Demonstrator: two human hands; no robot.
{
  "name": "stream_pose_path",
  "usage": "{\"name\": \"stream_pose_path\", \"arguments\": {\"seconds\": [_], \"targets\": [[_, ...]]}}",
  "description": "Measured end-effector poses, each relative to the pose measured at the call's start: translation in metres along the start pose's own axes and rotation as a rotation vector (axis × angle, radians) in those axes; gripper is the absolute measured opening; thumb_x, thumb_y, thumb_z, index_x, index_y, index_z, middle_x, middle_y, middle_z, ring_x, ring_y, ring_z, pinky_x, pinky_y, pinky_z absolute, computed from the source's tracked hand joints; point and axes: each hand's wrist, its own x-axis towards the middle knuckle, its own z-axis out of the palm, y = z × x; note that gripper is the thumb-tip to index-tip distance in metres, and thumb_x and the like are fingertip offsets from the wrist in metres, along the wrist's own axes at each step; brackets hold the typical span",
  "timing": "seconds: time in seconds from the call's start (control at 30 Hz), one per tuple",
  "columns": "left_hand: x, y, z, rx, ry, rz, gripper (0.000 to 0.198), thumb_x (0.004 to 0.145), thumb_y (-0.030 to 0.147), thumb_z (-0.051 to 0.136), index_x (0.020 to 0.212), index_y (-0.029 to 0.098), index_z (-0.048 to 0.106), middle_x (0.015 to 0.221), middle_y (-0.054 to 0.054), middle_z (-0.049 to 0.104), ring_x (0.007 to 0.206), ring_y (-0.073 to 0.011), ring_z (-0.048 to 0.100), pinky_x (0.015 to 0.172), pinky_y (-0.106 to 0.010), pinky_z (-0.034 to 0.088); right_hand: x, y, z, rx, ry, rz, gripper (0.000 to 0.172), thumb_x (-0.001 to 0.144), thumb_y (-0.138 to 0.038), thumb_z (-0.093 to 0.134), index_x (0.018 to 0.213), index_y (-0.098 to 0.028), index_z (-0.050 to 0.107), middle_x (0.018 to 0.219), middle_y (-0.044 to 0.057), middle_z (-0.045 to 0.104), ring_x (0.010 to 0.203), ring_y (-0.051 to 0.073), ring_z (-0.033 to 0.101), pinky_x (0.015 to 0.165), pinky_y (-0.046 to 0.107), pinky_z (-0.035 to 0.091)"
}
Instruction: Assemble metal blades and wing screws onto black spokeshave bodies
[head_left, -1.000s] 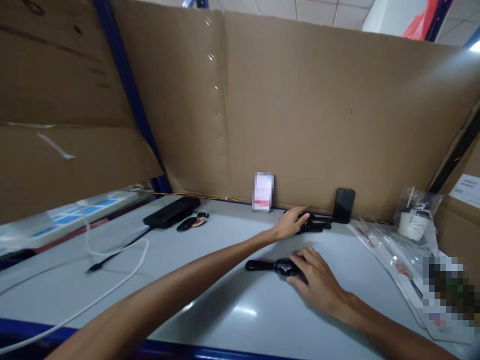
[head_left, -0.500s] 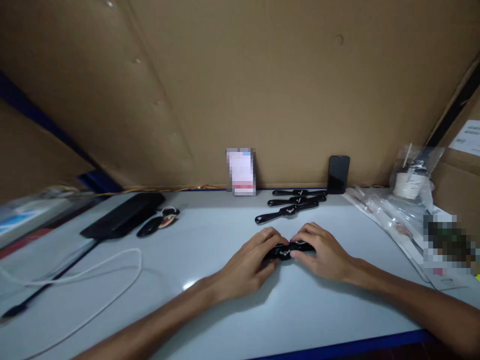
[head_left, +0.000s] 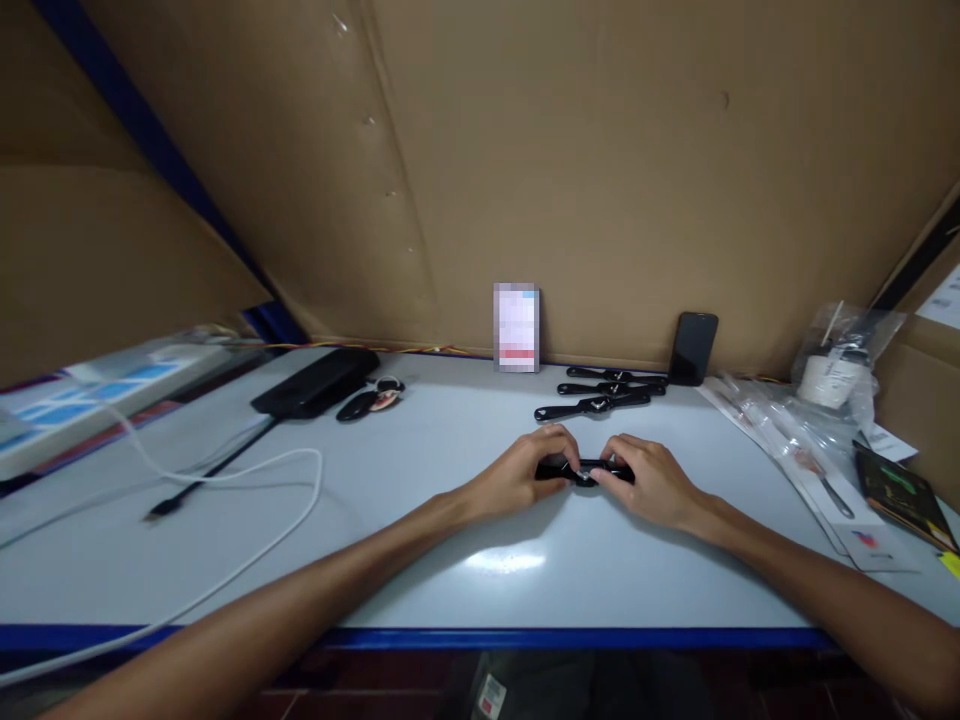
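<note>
A black spokeshave (head_left: 584, 480) with a small silvery blade part at its middle is between my two hands, low over the table. My left hand (head_left: 521, 470) is closed round its left handle, fingertips near the centre. On the other side my right hand (head_left: 654, 485) grips the right handle, thumb close to the blade part. Fingers cover most of both handles. Behind the hands, several more black spokeshaves (head_left: 598, 405) lie in a loose row on the table.
The grey table (head_left: 420, 580) has a blue front edge. A lit phone (head_left: 516, 328) and a dark phone (head_left: 693, 348) lean on the cardboard wall. Left are a black case (head_left: 319, 383), keys (head_left: 388, 384), a white cable (head_left: 262, 555) and a power strip (head_left: 97, 395). Plastic packages (head_left: 795, 450) lie right.
My view has shifted left and down, bringing the table's front edge into sight. Both hands still hold the spokeshave; the left fingers are now bent more closely at its centre.
</note>
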Motion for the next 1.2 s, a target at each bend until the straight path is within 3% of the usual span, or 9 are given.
{"name": "stream_pose_path", "arguments": {"seconds": [0.23, 0.4, 0.53, 0.7, 0.83, 0.93, 1.0, 1.1, 1.2], "targets": [[-0.001, -0.003, -0.002, -0.063, -0.031, 0.012, 0.024, 0.08, 0.005, 0.057, 0.096, 0.018, 0.069, 0.109, -0.006, 0.063, 0.106, -0.0239, 0.059, 0.097, -0.044, 0.047, 0.001, 0.002, 0.0, 0.069, -0.01, -0.029, 0.012, 0.094, -0.028, 0.068, 0.086, -0.021, 0.062, 0.083, 0.001, 0.068, 0.072, 0.017, 0.056, 0.067, 0.029, 0.037], [0.001, -0.008, -0.004, -0.188, -0.013, -0.012, 0.014, 0.083, 0.014, 0.062, 0.089, 0.019, 0.074, 0.112, -0.007, 0.06, 0.107, -0.0244, 0.058, 0.1, -0.046, 0.046, 0.011, 0.004, 0.005, 0.101, 0.073, 0.204, 0.027, 0.094, -0.016, 0.061, 0.068, -0.021, 0.054, 0.063, -0.003, 0.058, 0.059, 0.014, 0.047, 0.062, 0.029, 0.031], [0.003, -0.01, -0.004, -0.278, 0.074, -0.133, 0.034, 0.073, 0.012, 0.066, 0.106, 0.019, 0.065, 0.106, -0.006, 0.064, 0.098, -0.0223, 0.06, 0.089, -0.037, 0.049, 0.013, 0.006, 0.005, 0.139, 0.063, 0.206, 0.028, 0.092, -0.016, 0.064, 0.066, -0.021, 0.055, 0.059, -0.004, 0.055, 0.058, 0.013, 0.045, 0.062, 0.028, 0.031], [0.005, -0.013, 0.004, -0.114, 0.077, -0.148, 0.033, 0.076, 0.008, 0.057, 0.108, 0.017, 0.063, 0.104, -0.006, 0.068, 0.096, -0.021, 0.063, 0.085, -0.033, 0.049, 0.01, 0.005, 0.005, 0.137, 0.099, 0.177, 0.015, 0.094, -0.014, 0.063, 0.08, -0.021, 0.065, 0.067, -0.003, 0.062, 0.063, 0.015, 0.052, 0.066, 0.028, 0.036], [0.013, -0.021, 0.013, 0.027, 0.122, -0.16, 0.033, 0.072, 0.002, 0.05, 0.097, 0.016, 0.066, 0.096, -0.005, 0.068, 0.092, -0.0208, 0.063, 0.084, -0.032, 0.049, 0.003, -0.001, 0.008, -0.009, 0.204, 0.001, 0.011, 0.096, -0.023, 0.067, 0.086, -0.019, 0.064, 0.089, 0.004, 0.067, 0.085, 0.02, 0.059, 0.079, 0.032, 0.043], [0.023, -0.025, 0.017, 0.096, 0.109, -0.151, 0.034, 0.064, -0.001, 0.049, 0.086, 0.016, 0.069, 0.086, -0.003, 0.066, 0.085, -0.02, 0.062, 0.077, -0.029, 0.047, -0.003, -0.004, 0.013, -0.133, 0.136, -0.077, 0.018, 0.092, -0.034, 0.074, 0.088, -0.02, 0.064, 0.093, 0.005, 0.065, 0.086, 0.022, 0.058, 0.077, 0.034, 0.045], [0.029, -0.027, 0.018, 0.137, 0.11, -0.15, 0.036, 0.061, -0.002, 0.048, 0.083, 0.016, 0.07, 0.083, -0.002, 0.065, 0.081, -0.0187, 0.061, 0.074, -0.028, 0.046, -0.004, -0.004, 0.014, -0.188, 0.114, -0.092, 0.014, 0.094, -0.032, 0.071, 0.09, -0.021, 0.065, 0.093, 0.005, 0.064, 0.088, 0.022, 0.059, 0.078, 0.035, 0.045], [0.033, -0.029, 0.02, 0.188, 0.129, -0.155, 0.039, 0.062, -0.004, 0.046, 0.084, 0.016, 0.071, 0.083, -0.001, 0.065, 0.08, -0.0182, 0.061, 0.073, -0.027, 0.046, 0.0, -0.004, 0.015, -0.247, 0.08, -0.069, 0.01, 0.096, -0.029, 0.066, 0.091, -0.02, 0.066, 0.095, 0.006, 0.064, 0.089, 0.023, 0.06, 0.076, 0.035, 0.047], [0.033, -0.031, 0.023, 0.23, 0.146, -0.155, 0.039, 0.062, -0.005, 0.046, 0.084, 0.017, 0.071, 0.083, -0.002, 0.066, 0.082, -0.0195, 0.062, 0.074, -0.029, 0.047, 0.005, -0.007, 0.017, -0.274, 0.025, -0.011, 0.017, 0.099, -0.033, 0.061, 0.091, -0.02, 0.069, 0.097, 0.008, 0.065, 0.084, 0.023, 0.063, 0.074, 0.036, 0.048]]}}
